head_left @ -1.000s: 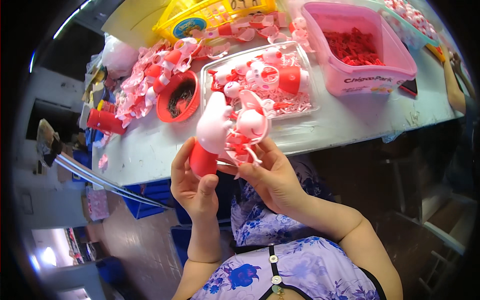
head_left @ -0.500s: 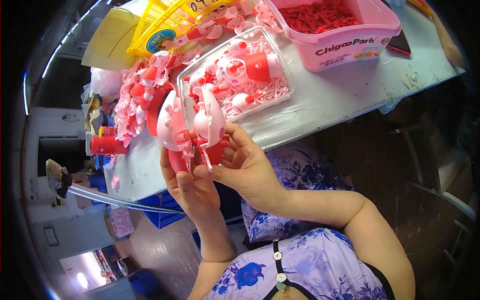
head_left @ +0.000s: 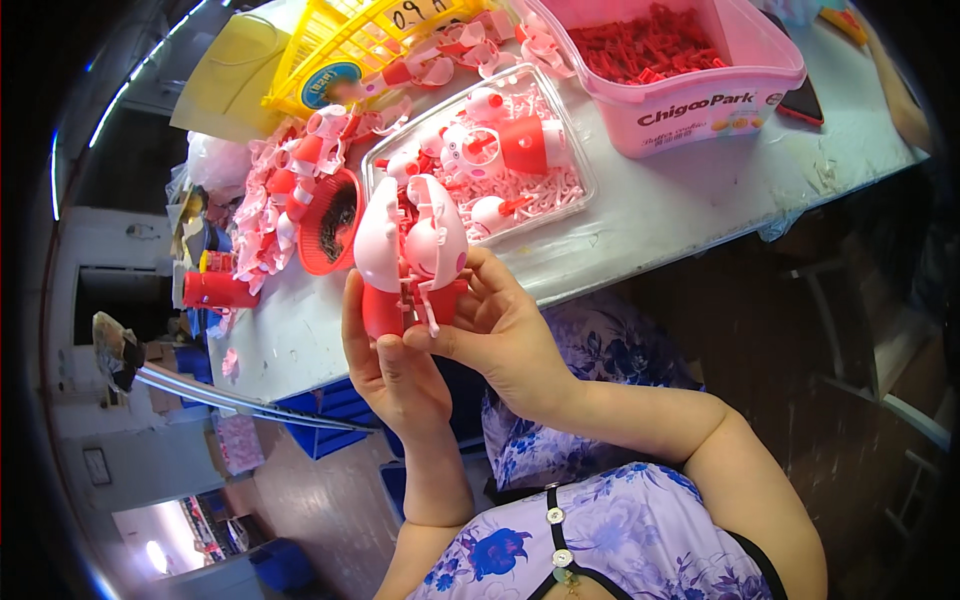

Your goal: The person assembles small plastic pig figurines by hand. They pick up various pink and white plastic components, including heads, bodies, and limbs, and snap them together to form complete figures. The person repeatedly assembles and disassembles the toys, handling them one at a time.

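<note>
a pink and red toy was held upright in the air by the desk (head_left: 680, 205), before the near side of one clear tray (head_left: 587, 195). the left hand (head_left: 397, 378), partly curled, gripped the left half (head_left: 376, 250); the right hand (head_left: 508, 345), fingers bent and thumb in front, gripped the right half (head_left: 447, 235). inner parts appeared fitted, among them one pale ball (head_left: 423, 247), but the halves stood apart at the top, so closing them seemed left undone. counted: two halves in hand; in the tray, one larger figure (head_left: 525, 147) and at least three small round heads (head_left: 489, 214); one red bowl (head_left: 312, 245); one yellow basket (head_left: 372, 40); one pink tub (head_left: 690, 125). the tub's red pieces (head_left: 650, 48) and the piled shells (head_left: 262, 215) were too many to count.
</note>
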`<state>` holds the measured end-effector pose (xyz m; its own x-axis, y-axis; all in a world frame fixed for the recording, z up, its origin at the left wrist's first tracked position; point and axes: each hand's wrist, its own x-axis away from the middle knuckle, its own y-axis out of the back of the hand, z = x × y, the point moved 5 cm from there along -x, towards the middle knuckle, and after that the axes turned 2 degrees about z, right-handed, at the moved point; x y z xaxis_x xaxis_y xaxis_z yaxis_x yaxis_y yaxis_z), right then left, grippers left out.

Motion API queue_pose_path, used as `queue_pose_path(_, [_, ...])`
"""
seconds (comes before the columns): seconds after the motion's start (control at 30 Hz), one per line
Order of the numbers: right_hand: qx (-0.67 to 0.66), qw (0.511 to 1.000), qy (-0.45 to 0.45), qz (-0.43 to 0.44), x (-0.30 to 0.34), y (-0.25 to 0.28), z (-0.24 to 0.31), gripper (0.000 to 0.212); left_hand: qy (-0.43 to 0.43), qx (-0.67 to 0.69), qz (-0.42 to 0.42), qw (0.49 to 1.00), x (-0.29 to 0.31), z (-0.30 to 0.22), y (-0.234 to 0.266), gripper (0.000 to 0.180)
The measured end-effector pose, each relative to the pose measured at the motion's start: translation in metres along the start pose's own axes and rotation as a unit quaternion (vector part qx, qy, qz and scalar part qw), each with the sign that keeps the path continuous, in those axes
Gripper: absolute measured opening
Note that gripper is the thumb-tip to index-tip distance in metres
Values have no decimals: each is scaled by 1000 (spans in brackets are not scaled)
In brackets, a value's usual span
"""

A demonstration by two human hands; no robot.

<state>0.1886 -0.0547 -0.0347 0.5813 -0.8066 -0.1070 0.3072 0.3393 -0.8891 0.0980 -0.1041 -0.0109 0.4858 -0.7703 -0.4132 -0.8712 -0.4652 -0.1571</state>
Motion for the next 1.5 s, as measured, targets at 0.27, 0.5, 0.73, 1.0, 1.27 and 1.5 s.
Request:
queue_pose_path(0.27, [-5, 1000, 2, -2, 0, 2, -4, 60, 11, 41, 0, 999, -1, 2, -3, 65])
queue_pose_path(0.5, [-4, 1000, 3, 5, 0, -1, -2, 62, 20, 36, -5, 999, -1, 0, -5, 65])
queue_pose_path(0.73, [7, 1000, 16, 7, 0, -3, -1, 61, 26, 54, -7, 998, -2, 0, -5, 65])
queue_pose_path(1.0, [15, 1000, -2, 17, -2, -1, 0, 61, 11, 63, -7, 998, -2, 1, -5, 65])
queue_pose_path(1.27, [18, 1000, -9, 18, -2, 1, -1, 60, 8, 46, -13, 999, 0, 1, -2, 65])
queue_pose_path(1.5, [10, 1000, -1, 27, -1, -2, 1, 61, -1, 39, -22, 999, 0, -1, -3, 68])
